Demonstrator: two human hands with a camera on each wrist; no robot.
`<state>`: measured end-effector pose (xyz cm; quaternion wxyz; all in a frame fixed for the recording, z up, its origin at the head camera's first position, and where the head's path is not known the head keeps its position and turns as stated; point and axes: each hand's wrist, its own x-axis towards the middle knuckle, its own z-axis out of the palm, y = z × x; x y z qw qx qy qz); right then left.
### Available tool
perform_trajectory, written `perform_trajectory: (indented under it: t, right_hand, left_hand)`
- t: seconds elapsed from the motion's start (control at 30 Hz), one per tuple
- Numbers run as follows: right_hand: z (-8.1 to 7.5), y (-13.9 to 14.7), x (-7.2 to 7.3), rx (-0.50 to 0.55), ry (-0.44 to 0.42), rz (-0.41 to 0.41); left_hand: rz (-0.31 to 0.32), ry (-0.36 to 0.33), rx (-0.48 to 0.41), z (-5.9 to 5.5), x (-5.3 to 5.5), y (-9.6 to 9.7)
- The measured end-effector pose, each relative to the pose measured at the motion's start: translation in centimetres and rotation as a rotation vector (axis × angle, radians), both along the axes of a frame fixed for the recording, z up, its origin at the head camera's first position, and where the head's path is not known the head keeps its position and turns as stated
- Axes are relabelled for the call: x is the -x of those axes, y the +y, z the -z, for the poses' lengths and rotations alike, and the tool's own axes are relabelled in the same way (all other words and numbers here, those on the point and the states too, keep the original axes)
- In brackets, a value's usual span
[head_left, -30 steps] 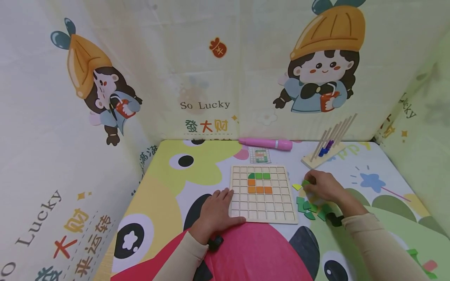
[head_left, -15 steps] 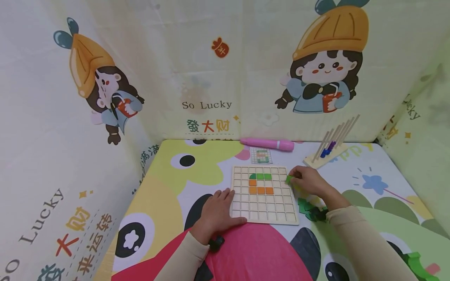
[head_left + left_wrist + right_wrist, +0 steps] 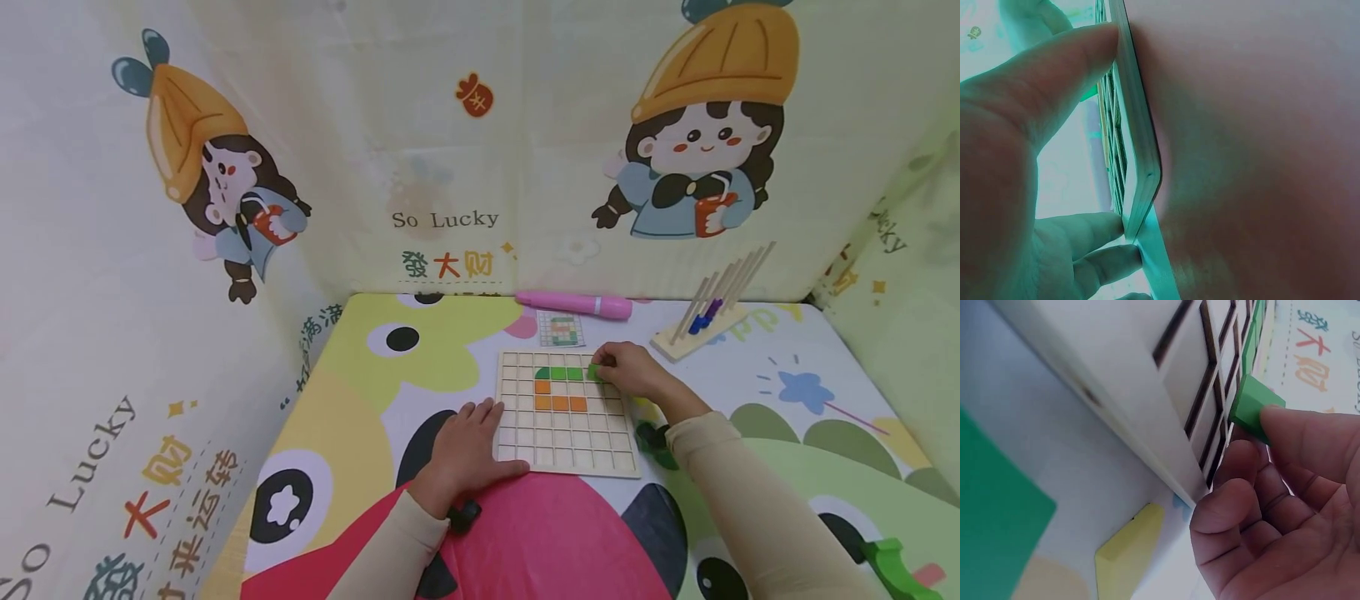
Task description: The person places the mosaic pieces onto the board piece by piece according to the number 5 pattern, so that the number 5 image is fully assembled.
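Note:
A wooden grid board (image 3: 517,437) lies on the table. Set in its cells are a green row (image 3: 565,374) with a rounded left end and, below it, several orange tiles (image 3: 560,403). My left hand (image 3: 467,450) rests against the board's near-left corner, thumb at the front edge and fingers along the left edge. Over the upper right cells, my right hand (image 3: 633,371) pinches a green square tile (image 3: 1255,406) between thumb and fingers. In the right wrist view the tile is tilted at the grid surface, just past the green row's right end.
Loose green pieces (image 3: 651,442) lie right of the board, partly hidden by the right wrist. A yellow piece (image 3: 1125,553) is near them. Behind the board are a pattern card (image 3: 561,329), a pink pen-like stick (image 3: 573,304) and a peg stand (image 3: 671,346) with blue and purple pieces.
My right hand has lifted the green tile from beside the loose pieces and carried it leftward over the board's upper right. My left hand has stayed at the board's corner.

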<state>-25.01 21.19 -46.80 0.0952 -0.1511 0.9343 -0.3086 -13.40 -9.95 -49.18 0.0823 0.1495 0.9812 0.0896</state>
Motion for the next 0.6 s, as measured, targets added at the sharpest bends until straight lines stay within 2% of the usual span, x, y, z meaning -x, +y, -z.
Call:
perform_trajectory:
  t: [0.6]
  right_hand:
    - [0.75, -0.60, 0.82, -0.058, -0.001, -0.006]
  left_hand:
    - [0.005, -0.004, 0.013, -0.16, 0.06, 0.01]
